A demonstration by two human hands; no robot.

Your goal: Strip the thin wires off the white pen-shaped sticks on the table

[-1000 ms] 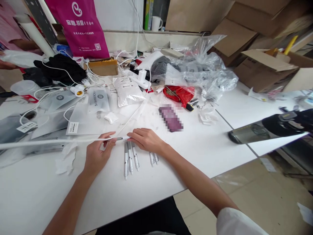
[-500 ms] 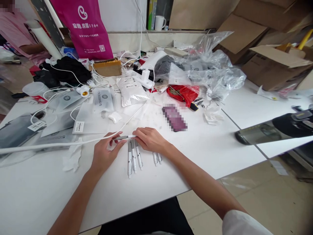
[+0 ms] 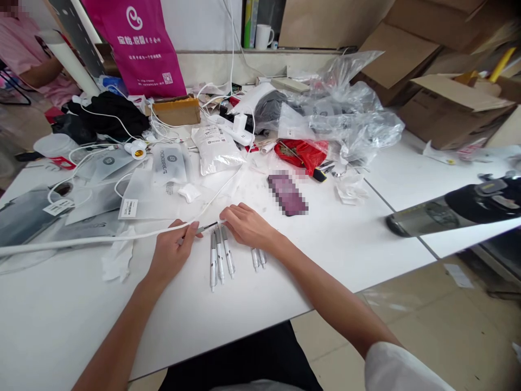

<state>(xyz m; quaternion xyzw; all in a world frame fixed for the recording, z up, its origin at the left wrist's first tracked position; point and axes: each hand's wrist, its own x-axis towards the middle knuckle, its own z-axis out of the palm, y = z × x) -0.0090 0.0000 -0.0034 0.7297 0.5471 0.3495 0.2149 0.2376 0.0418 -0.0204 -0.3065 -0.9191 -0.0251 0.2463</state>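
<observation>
My left hand (image 3: 173, 247) is closed on the grey part of a pen (image 3: 199, 230), and a thin dark length of it points right. Across a small gap, my right hand (image 3: 246, 225) has its fingers closed on the pen's white barrel (image 3: 222, 221); only a bit of white shows at the fingertips. Just below the hands lie several white-and-grey pens (image 3: 220, 258), side by side on the white table (image 3: 260, 301). A couple more pens (image 3: 257, 259) rest under my right wrist, their upper ends hidden by it.
A white cable (image 3: 154, 234) runs across by my left hand. Beyond are a phone (image 3: 288, 194), frosted pouches (image 3: 150, 198), a white packet (image 3: 217, 152) and a red bag (image 3: 303, 155). A dark bottle (image 3: 439, 214) lies at right, cardboard boxes (image 3: 456, 114) behind. Another person (image 3: 36, 62) is at far left.
The pen's grey and white parts have come apart, with a thin dark piece now showing between my hands. My left hand has turned and drawn slightly left. The view has shifted a little.
</observation>
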